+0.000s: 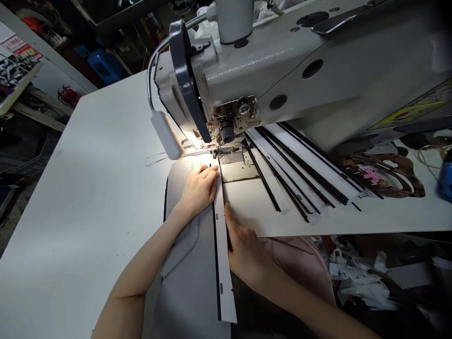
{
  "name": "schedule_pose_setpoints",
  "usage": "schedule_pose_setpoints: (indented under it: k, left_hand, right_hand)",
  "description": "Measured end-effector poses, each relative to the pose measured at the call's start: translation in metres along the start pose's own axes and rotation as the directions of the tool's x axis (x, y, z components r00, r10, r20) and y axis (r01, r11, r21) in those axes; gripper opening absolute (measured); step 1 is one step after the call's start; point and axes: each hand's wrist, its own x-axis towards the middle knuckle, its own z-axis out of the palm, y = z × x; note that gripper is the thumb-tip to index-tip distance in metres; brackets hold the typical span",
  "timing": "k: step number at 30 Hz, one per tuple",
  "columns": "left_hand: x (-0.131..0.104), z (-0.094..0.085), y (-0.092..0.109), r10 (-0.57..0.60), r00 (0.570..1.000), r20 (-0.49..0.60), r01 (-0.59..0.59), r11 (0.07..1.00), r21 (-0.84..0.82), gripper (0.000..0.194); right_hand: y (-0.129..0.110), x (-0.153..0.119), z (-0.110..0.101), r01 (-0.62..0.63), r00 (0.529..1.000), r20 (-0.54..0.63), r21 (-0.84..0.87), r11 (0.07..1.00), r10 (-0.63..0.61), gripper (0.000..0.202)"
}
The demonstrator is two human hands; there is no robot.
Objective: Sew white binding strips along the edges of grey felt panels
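Note:
A long white strip (221, 245) with small slots and a black edge lies along a grey fabric panel (187, 282). Their upper ends reach the sewing machine's needle area (214, 151). My left hand (200, 188) rests on the panel just below the needle, its fingers bent and pressed together on the strip. Lower down, my right hand (247, 252) holds the strip's right edge, index finger stretched along it. The other fingers of that hand are partly hidden under the strip.
The grey sewing machine (275, 70) spans the top right. A lamp (167, 135) lights the needle. Several black-edged white strips (293, 165) lie fanned on the white table (106, 188). A brown item with a pink bow (388, 175) sits at right, above white scraps (363, 282).

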Motion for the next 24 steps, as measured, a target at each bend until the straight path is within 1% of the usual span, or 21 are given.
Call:
schedule_pose_setpoints:
  k: [3,7,9,12,15,19,21,24]
  left_hand:
    - [0.002,0.0,0.0,0.022,1.0,0.002,-0.022,1.0,0.018,0.019]
    - [0.005,0.002,-0.004,0.017,1.0,0.013,-0.017,1.0,0.014,0.021]
    - [0.008,0.004,-0.008,0.012,1.0,0.011,-0.012,1.0,0.014,0.02]
    - [0.012,0.004,-0.012,0.005,1.0,0.014,-0.005,1.0,0.019,0.019]
    - [0.015,0.001,-0.011,-0.004,0.999,0.038,0.002,0.999,0.054,0.021]
    - [0.012,-0.004,-0.005,0.037,0.997,0.07,-0.045,0.992,0.117,0.025]
    - [0.01,-0.004,-0.004,0.049,0.997,0.06,-0.055,0.991,0.12,0.025]
    - [0.009,0.0,-0.005,0.039,0.999,0.024,-0.042,0.994,0.097,0.023]
  right_hand:
    - [0.006,0.001,0.001,-0.008,1.0,0.013,0.024,1.0,0.008,0.08]
    - [0.015,0.003,0.002,0.042,0.998,-0.047,0.078,0.996,-0.039,0.077]
    - [0.017,0.006,0.001,0.039,0.998,-0.047,0.074,0.996,-0.036,0.078]
    - [0.015,0.012,0.0,0.005,1.0,-0.023,0.045,0.999,-0.004,0.08]
    - [0.012,0.019,-0.003,-0.005,1.0,-0.023,0.008,1.0,0.005,0.08]
    - [0.007,0.029,-0.008,-0.049,0.999,-0.003,-0.032,0.998,0.049,0.076]
    - [0.006,0.034,-0.011,-0.057,0.998,-0.017,-0.033,0.998,0.057,0.074]
    - [0.005,0.039,-0.013,-0.063,0.997,-0.043,-0.031,0.998,0.061,0.072]
